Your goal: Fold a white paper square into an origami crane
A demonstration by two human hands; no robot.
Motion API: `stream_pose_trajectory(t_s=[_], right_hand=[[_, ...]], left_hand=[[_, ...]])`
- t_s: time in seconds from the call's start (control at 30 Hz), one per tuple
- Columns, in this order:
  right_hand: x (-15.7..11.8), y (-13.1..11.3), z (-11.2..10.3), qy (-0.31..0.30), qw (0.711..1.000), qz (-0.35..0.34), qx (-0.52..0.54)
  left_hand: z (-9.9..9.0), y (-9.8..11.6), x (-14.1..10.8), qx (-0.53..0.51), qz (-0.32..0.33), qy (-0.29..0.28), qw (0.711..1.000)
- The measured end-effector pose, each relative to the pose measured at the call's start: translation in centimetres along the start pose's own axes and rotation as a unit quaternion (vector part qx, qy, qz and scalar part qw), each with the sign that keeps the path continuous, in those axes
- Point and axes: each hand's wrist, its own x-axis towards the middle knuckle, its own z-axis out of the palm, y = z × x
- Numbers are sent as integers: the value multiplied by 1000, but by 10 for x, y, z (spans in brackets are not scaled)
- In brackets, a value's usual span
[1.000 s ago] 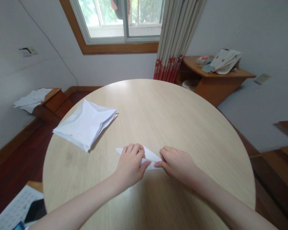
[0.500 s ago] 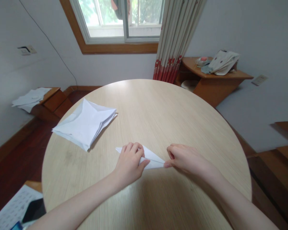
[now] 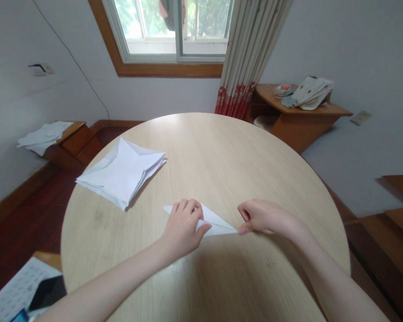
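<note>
A folded sheet of white paper (image 3: 218,224) lies on the table near its front, a long pointed shape with a crease running towards its right tip. Over its left part rests my left hand (image 3: 186,223), fingers curled and thumb pressed along the near fold, so part of the sheet is hidden. My right hand (image 3: 263,217) is at the right tip, its fingers bent in and its thumb on the very point of the paper. Further left lies a stack of white paper (image 3: 122,172) with creased, lifted corners, apart from both hands.
The round wooden table (image 3: 215,147) has its edge all around me. At lower left are a black phone (image 3: 47,293) and a printed sheet (image 3: 16,286). A corner shelf (image 3: 298,120) holds a bag (image 3: 312,91). A curtain (image 3: 242,58) hangs by the window.
My right thumb has slid a little to the right, out to the paper's tip. My left hand stays on the folded paper. The whole view has shifted slightly.
</note>
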Motion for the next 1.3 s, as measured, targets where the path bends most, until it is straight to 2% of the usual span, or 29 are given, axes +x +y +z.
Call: stream_pose_trajectory(t_s=[0.13,0.23,0.3,0.37,0.47,0.6,0.73,0.87,0.97,1.13,1.3], right_hand=[[1,7,0,-31,996,-59,55],[-2,1,-3,-43,985,-115,122],[-3,-9,-2,-16,975,-152,159],[-3,-23,3,51,968,-172,176],[1,-41,17,145,964,-177,139],[8,-52,36,197,960,-192,60],[10,-55,43,236,949,-208,-5],[9,-56,45,253,944,-210,-34],[9,-57,45,256,942,-213,-44],[9,-58,44,253,943,-208,-59],[10,-56,41,239,949,-190,-79]], left_hand=[[0,1,1,8,-2,-3,1000],[-1,2,2,22,-9,-5,1000],[-1,2,2,36,-12,-4,999],[-1,2,3,47,-9,-3,999],[-3,-1,3,46,2,-3,999],[-8,-7,4,18,26,-22,999],[-10,-13,5,-17,28,-27,999],[-9,-15,4,-35,20,-11,999],[-10,-15,2,2,10,-6,1000],[-15,-13,2,102,-4,-25,994],[-16,-12,1,108,-15,-41,993]])
